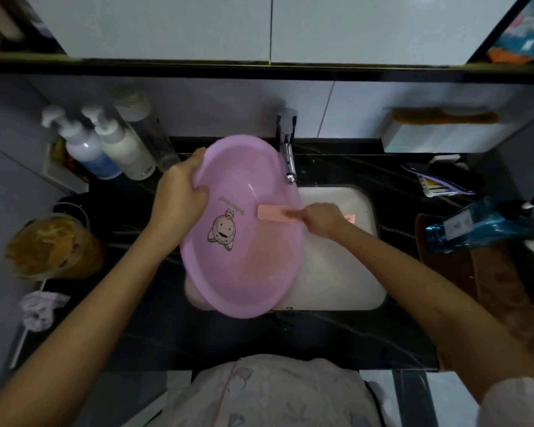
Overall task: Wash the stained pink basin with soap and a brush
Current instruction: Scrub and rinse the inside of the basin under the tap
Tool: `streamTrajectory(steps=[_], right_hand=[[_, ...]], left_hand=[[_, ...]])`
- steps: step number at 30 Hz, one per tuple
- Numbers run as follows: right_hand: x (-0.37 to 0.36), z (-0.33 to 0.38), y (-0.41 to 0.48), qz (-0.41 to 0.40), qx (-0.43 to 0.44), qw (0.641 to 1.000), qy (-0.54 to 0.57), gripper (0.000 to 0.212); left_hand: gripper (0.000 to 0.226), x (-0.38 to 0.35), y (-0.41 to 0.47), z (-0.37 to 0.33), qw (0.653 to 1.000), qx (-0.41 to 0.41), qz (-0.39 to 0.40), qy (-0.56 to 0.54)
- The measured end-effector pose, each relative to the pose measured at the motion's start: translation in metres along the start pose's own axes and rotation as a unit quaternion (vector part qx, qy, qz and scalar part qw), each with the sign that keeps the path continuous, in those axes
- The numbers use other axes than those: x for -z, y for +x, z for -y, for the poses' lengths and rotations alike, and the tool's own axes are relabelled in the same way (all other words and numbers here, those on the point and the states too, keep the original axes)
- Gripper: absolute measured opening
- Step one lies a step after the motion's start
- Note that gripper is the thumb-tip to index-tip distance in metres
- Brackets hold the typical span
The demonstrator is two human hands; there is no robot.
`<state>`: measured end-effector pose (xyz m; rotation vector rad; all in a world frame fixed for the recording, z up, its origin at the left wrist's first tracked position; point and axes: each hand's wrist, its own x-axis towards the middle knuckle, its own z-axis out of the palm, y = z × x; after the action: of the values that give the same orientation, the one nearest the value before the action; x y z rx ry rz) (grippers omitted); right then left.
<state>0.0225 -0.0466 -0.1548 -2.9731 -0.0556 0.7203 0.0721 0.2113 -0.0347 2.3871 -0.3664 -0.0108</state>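
- Handle of the brush (273, 213), buried in the grip of the right hand (322, 218); bristles turned away, out of sight.
- Fingertips of the left hand (181, 192), lost behind the outer wall of the basin (247, 260).
- Part of the sink (336, 266) between the hands, covered by the basin.
- Small pink piece (350, 217) just beyond the right hand, half hidden by knuckles; possibly the brush's end.
- Lettering beside the left thumb, too small to read.
- Labels on the pump bottles (105, 146) beyond the left hand, blurred.
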Motion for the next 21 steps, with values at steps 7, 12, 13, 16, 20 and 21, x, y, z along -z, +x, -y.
streamTrajectory(steps=[7,12,13,16,20,21], right_hand=[[-0.010,-0.003,-0.005,-0.027,-0.008,0.999,-0.031,0.050],[-0.046,0.006,-0.023,-0.041,-0.016,0.998,0.035,0.053],[-0.053,0.012,-0.026,-0.020,-0.014,0.999,0.044,0.053],[-0.071,0.025,-0.031,0.018,-0.018,0.994,0.109,0.049],[-0.080,0.047,-0.053,0.089,-0.041,0.951,0.294,0.045],[-0.078,0.055,-0.062,0.098,-0.045,0.930,0.351,0.048]], left_hand=[[0.070,-0.001,0.001,0.004,1.000,-0.009,0.003,0.000],[0.068,-0.002,-0.002,0.001,1.000,-0.003,-0.014,-0.008],[0.069,-0.002,-0.002,0.001,1.000,-0.004,-0.012,-0.007],[0.069,-0.004,-0.001,0.002,1.000,0.001,-0.019,-0.009],[0.068,-0.006,-0.001,-0.004,0.999,-0.007,-0.024,-0.027],[0.067,-0.006,-0.001,-0.005,0.999,-0.013,-0.025,-0.031]])
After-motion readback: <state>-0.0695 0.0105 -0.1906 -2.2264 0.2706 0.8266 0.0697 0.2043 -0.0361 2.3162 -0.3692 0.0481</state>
